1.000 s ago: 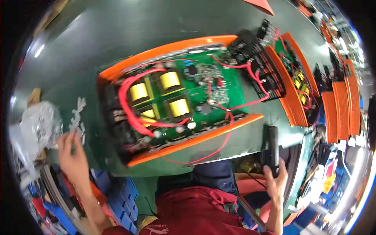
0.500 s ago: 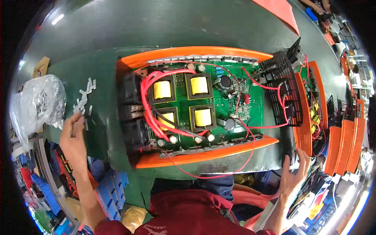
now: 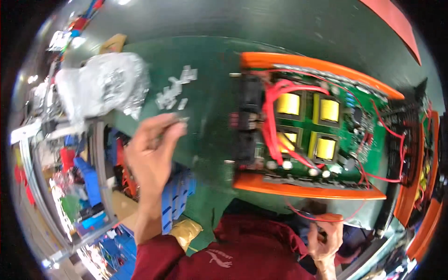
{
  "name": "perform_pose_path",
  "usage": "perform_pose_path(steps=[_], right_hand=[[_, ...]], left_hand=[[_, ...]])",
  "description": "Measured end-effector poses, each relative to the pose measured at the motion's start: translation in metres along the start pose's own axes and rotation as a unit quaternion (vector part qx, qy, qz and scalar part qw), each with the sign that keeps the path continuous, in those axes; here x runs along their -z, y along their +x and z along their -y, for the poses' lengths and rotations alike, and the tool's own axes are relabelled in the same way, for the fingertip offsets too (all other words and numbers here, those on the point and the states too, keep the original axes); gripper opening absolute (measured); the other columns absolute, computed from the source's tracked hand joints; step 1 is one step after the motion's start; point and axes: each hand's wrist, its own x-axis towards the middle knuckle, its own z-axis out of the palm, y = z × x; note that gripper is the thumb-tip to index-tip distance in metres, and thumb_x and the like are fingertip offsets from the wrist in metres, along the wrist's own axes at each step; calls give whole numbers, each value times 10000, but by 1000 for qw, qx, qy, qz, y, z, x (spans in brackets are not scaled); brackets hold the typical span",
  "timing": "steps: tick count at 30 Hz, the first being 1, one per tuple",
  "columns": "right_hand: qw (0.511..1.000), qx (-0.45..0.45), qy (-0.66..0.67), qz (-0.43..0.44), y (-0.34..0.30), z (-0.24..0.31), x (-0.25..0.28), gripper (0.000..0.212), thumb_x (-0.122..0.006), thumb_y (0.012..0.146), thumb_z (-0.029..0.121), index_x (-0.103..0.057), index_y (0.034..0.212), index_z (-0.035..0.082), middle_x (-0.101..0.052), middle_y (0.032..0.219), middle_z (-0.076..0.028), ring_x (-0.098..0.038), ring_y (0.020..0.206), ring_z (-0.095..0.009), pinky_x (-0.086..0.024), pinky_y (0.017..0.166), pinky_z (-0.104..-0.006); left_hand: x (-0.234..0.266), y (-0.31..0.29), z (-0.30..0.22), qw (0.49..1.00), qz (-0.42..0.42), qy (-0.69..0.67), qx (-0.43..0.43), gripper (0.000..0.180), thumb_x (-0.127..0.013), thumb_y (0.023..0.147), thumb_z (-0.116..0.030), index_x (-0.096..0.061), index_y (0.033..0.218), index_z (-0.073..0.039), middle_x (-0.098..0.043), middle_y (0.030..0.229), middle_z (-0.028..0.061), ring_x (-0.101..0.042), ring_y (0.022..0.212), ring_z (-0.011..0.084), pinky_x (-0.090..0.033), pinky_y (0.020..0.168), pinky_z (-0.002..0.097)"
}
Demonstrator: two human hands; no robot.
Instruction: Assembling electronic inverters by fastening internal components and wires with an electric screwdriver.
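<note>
My left hand (image 3: 154,147) is closed in a pinch, with a small translucent white piece (image 3: 184,120) at its fingertips. Just beyond it, several similar short, tube-like pieces (image 3: 173,88) lie scattered on the green mat. To the right sits an orange-sided electronic unit (image 3: 308,183), its green circuit board (image 3: 305,129) exposed with yellow-wrapped transformers and thick red cables. A thin red wire (image 3: 298,212) loops out over the unit's near side. My right hand (image 3: 326,235) has its fingers curled at this loop and appears to grip it; blur hides the exact contact.
A clear plastic bag (image 3: 105,84) rests left of the loose pieces. Blue bins (image 3: 177,191) and a yellow bag (image 3: 185,232) are below the bench edge. Further orange-sided units (image 3: 427,228) stand at the right. A pink sheet (image 3: 396,23) lies at the far right.
The view has shifted left, so the bench things appear further right. My right hand has come from the unit's right end to the wire loop and closed. My left hand has drawn back slightly from the pieces.
</note>
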Motion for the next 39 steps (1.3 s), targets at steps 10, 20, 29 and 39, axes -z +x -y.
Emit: perform_pose_path(steps=[10, 20, 29, 39], right_hand=[[998, -36, 9, -45, -12, 14, -1, 228, -659, 844, -65, -627, 1059, 5, -622, 965, -173, -597, 869, -321, -492, 818, -411], [987, -23, 156, 31, 12, 59, -18, 172, -715, 930, 28, -684, 1093, -17, -683, 1002, -157, -653, 844, -251, -547, 755, -335], [957, 36, 288, 2, 43, 70, -40, 55, -701, 924, -3, -670, 967, -15, -637, 941, -85, -624, 781, -140, -506, 711, -258], [912, -148, 376, -63, 23, 58, -18, 138, -702, 940, 7, -620, 1049, -10, -688, 887, -71, -681, 786, -140, -565, 749, -277]], left_hand=[[6, 31, 50, 954, -16, 272, -123, 214, -779, 865, -49, -737, 1074, -27, -680, 979, 86, -670, 749, 179, -513, 669, 308], [16, -24, -36, 963, 125, 111, -210, 91, -689, 930, -90, -622, 987, -65, -635, 975, 104, -658, 834, 327, -534, 721, 411], [-14, -129, -62, 954, 237, -82, -167, 173, -720, 936, -62, -626, 1079, -34, -605, 1000, 88, -654, 800, 229, -529, 640, 328], [-36, -121, -72, 963, 215, -66, -151, 177, -537, 987, -114, -689, 935, -37, -671, 918, 139, -662, 870, 340, -540, 815, 385]])
